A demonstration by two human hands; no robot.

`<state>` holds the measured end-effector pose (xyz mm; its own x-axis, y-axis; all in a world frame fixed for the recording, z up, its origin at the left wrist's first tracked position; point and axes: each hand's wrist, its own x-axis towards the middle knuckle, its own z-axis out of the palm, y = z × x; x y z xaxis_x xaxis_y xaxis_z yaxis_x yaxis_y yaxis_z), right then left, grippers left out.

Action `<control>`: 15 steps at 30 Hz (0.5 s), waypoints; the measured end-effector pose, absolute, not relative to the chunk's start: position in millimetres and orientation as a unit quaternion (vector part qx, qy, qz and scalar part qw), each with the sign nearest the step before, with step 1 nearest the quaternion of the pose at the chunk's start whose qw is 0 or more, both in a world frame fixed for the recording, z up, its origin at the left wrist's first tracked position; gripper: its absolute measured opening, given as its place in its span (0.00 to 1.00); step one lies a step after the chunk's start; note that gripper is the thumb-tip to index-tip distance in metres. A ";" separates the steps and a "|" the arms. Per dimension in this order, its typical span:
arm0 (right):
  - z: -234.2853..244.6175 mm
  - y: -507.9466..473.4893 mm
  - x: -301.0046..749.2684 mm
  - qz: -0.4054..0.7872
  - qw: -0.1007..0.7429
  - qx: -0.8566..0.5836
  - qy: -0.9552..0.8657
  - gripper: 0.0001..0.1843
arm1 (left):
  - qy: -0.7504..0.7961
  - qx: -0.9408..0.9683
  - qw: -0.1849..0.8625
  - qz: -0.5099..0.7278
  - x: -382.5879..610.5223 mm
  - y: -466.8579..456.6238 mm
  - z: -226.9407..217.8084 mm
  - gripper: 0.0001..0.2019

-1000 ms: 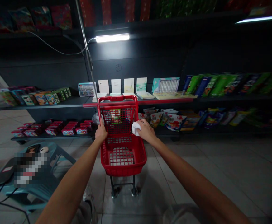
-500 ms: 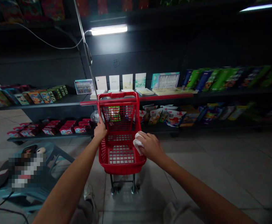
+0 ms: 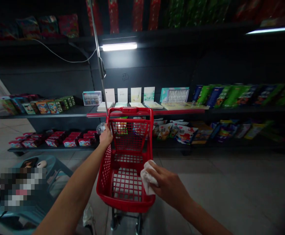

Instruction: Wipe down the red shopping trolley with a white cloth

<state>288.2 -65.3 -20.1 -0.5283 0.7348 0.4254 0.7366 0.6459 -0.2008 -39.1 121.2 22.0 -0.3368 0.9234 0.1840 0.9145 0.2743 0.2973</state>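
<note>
A small red plastic shopping cart (image 3: 126,163) stands on the tiled floor in front of me, its mesh basket holding nothing I can see. My left hand (image 3: 106,136) is closed round the cart's upper left rim near the handle. My right hand (image 3: 165,184) is closed on a crumpled white cloth (image 3: 147,178) and presses it against the basket's right rim, near the front corner.
Dark store shelves (image 3: 157,111) run across the back with boxes, cards and snack packs. Red boxes (image 3: 66,138) line the low left shelf. A teal plastic stool (image 3: 39,182) with a mouse and cables stands at left. A metal pole (image 3: 99,62) rises behind the cart.
My right hand has slid the white cloth along the right rim from near the handle toward the front corner. The left hand has kept its hold on the upper left rim.
</note>
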 end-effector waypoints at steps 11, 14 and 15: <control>44.2 138.9 283.5 -0.023 0.402 -0.432 -0.807 0.32 | 0.786 0.592 0.001 0.177 -40.5 116.7 11.6 0.40; 56.3 183.8 272.5 -0.033 0.359 -0.497 -0.789 0.35 | 0.786 0.589 0.005 0.188 -39.1 113.9 12.1 0.40; 56.5 195.0 266.7 -0.029 0.355 -0.524 -0.774 0.34 | 0.785 0.590 0.005 0.190 -38.2 112.3 12.6 0.40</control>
